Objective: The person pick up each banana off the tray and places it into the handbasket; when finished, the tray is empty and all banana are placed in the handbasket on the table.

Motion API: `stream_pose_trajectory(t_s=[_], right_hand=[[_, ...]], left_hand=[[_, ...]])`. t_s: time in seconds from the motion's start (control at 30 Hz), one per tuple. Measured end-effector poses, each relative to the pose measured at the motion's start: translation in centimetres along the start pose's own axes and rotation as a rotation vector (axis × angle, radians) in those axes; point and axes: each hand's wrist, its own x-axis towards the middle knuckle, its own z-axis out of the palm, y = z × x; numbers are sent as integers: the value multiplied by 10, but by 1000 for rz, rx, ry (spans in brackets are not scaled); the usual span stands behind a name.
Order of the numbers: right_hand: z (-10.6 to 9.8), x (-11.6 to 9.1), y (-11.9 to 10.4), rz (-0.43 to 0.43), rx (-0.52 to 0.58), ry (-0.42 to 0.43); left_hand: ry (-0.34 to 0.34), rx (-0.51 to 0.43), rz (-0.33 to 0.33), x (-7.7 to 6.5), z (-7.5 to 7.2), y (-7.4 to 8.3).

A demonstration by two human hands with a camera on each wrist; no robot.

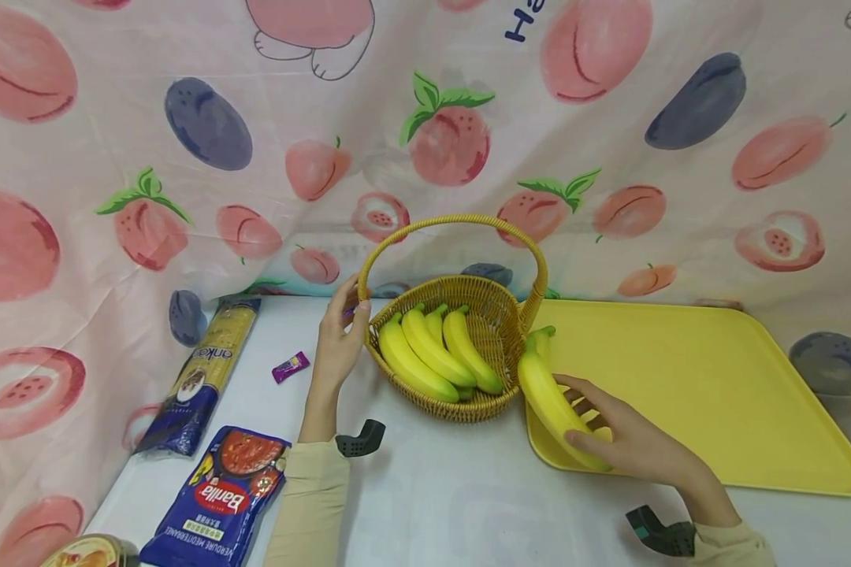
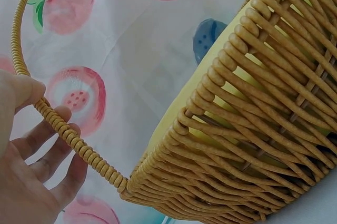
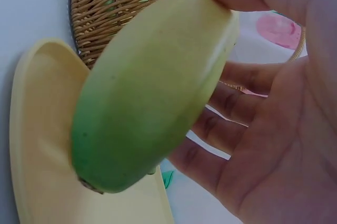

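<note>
A wicker basket (image 1: pixel 492 331) with a tall arched handle (image 1: pixel 461 220) stands near the back of the table, with several yellow bananas (image 1: pixel 425 350) lying inside. On its left side, my left hand (image 1: pixel 342 335) holds the lower part of the handle, thumb and fingers around it in the left wrist view. To the right of the basket, my right hand (image 1: pixel 620 429) grips a banana (image 1: pixel 549 398) between thumb and fingers, tilted over the tray's near left corner. Behind this banana, part of another shows by its stem; how that one is held is hidden.
A yellow tray (image 1: pixel 681 378) fills the right side, beside the basket. At left lie a pasta packet (image 1: pixel 198 378), a blue Barilla pouch (image 1: pixel 220 496) and a small purple wrapped sweet (image 1: pixel 291 367). A round-lidded container (image 1: pixel 85 553) sits at the lower left. A fruit-print cloth hangs behind.
</note>
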Motion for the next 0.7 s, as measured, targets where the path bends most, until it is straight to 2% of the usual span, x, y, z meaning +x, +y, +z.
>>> stream_pose_trajectory(t_s=[0.17, 0.33, 0.5, 0.6, 0.7], right_hand=[[0, 5, -4, -25, -5, 17], [1, 14, -6, -79, -5, 49], [0, 28, -12, -136, -3, 88], [-1, 38, -16, -155, -5, 111], [-2, 47, -20, -160, -17, 122]], left_hand=[[2, 1, 18, 0, 1, -1], [-3, 16, 4, -1, 0, 2], [-21, 2, -21, -4, -2, 23], [-25, 4, -13, -6, -3, 33], [-23, 15, 2, -4, -1, 24]])
